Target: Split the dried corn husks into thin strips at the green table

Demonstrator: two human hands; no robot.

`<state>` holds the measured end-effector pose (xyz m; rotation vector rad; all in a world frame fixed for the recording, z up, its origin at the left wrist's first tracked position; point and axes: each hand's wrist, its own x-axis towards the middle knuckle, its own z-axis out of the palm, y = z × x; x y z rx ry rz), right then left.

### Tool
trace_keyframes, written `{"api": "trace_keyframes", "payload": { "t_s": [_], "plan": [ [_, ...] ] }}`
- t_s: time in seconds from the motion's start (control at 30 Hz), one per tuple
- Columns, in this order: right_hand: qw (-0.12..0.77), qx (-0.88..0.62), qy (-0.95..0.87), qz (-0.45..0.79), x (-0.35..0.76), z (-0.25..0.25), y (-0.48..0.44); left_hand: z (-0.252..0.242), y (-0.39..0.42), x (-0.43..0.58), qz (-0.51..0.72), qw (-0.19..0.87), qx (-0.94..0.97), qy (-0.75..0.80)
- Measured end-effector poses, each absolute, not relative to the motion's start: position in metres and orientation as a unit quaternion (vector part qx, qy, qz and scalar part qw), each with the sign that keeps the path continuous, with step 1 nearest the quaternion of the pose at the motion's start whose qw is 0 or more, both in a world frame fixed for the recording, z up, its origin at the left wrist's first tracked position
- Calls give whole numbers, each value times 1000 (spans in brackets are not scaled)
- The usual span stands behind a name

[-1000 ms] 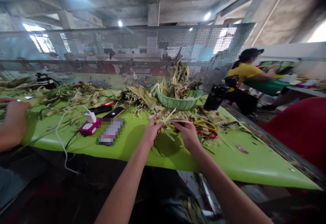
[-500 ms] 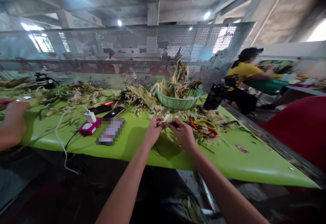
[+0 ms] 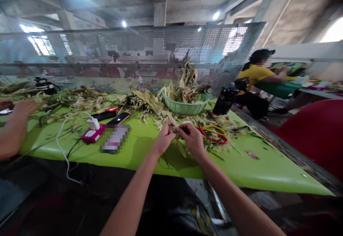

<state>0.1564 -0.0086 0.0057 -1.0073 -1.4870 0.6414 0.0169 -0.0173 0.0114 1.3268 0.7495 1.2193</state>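
My left hand (image 3: 164, 139) and my right hand (image 3: 191, 137) meet above the front part of the green table, fingers closed in a pinch. Between them is a pale strip of corn husk (image 3: 181, 149); one end points up past my fingertips and the other hangs below. Just right of my right hand lie scissors with red and yellow handles (image 3: 214, 132), partly among husk scraps. Behind my hands stands a light green plastic basket (image 3: 184, 108) holding dried corn husks (image 3: 189, 78).
Left of my hands lie a phone (image 3: 119, 118), a blurred-out flat item (image 3: 115, 138) and a magenta power socket (image 3: 92, 133) with a white charger. A black bottle (image 3: 224, 101) stands right of the basket. Another person's arm (image 3: 14, 128) rests at far left; a person in yellow (image 3: 254, 73) sits right.
The husk strip between my fingers has turned, so it now shows longer above and below them. At far left the other person's hand has shifted slightly.
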Motion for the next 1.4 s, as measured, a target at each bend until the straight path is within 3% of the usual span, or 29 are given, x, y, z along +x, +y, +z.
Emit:
{"api": "trace_keyframes", "payload": {
  "t_s": [0.17,0.37,0.57,0.9,1.13,1.4],
  "plan": [
    [568,-435,-652,251,154,13,-16,16,-20,15,531,553,558,318],
    [574,-431,-594,365,157,20,-18,6,-9,12,599,532,502,326],
    [526,-452,-585,420,160,13,-10,7,-7,13,588,591,467,295],
    [601,-347,-549,466,165,19,-12,-3,-2,11,533,538,516,400],
    [561,-399,-623,372,160,11,-9,2,-7,13,513,469,603,392],
    [531,-427,-673,286,164,8,-7,10,-10,8,525,525,567,356]
  ]
}}
